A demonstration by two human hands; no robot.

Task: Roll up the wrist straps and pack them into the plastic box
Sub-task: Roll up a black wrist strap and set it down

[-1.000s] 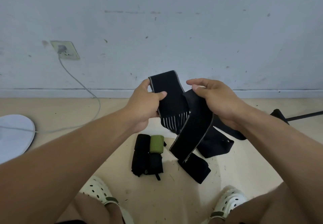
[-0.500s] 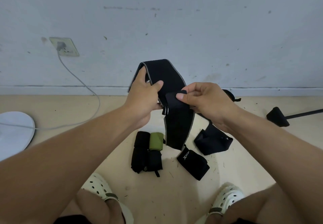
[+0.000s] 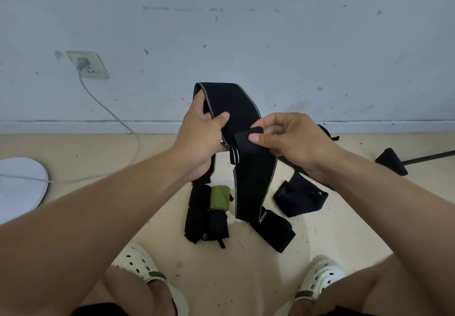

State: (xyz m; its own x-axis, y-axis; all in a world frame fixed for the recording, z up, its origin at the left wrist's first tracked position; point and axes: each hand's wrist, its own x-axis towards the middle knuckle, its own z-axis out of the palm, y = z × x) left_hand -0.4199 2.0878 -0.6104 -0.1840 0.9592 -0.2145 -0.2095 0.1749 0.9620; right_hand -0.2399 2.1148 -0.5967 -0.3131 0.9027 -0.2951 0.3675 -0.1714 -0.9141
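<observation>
While you squat over the tan floor (image 3: 246, 278), your left hand (image 3: 200, 140) grips the long black wrist strap (image 3: 248, 182) near its top bend, thumb laid across the front, fingers (image 3: 222, 146) curled behind the fabric. Your right hand (image 3: 293, 143) pinches the strap's free end (image 3: 246, 140) between thumb and forefinger, that end folded over just beside the grey stripes; the other fingers are loosely curled. The strap arches up in front of the wall (image 3: 246, 32), then hangs down between your hands, and its lower end, with white lettering too small to read, lies on the floor between your feet.

On the floor below your left hand sits a tight cluster of rolled straps: three black rolls (image 3: 197, 214) and one olive-green roll (image 3: 219, 198), touching one another. A loose black strap (image 3: 299, 199) lies crumpled to the right of the hanging one, under your right wrist. Further right, a black cone-shaped foot on a thin rod (image 3: 394, 161) rests on the floor.

Left side: a wall socket (image 3: 88, 65) with a grey plug, its cable (image 3: 118, 118) running down to a white round object (image 3: 19, 185) at the frame edge. White perforated clogs (image 3: 138, 264) on both feet at the bottom. No plastic box can be made out in this view.
</observation>
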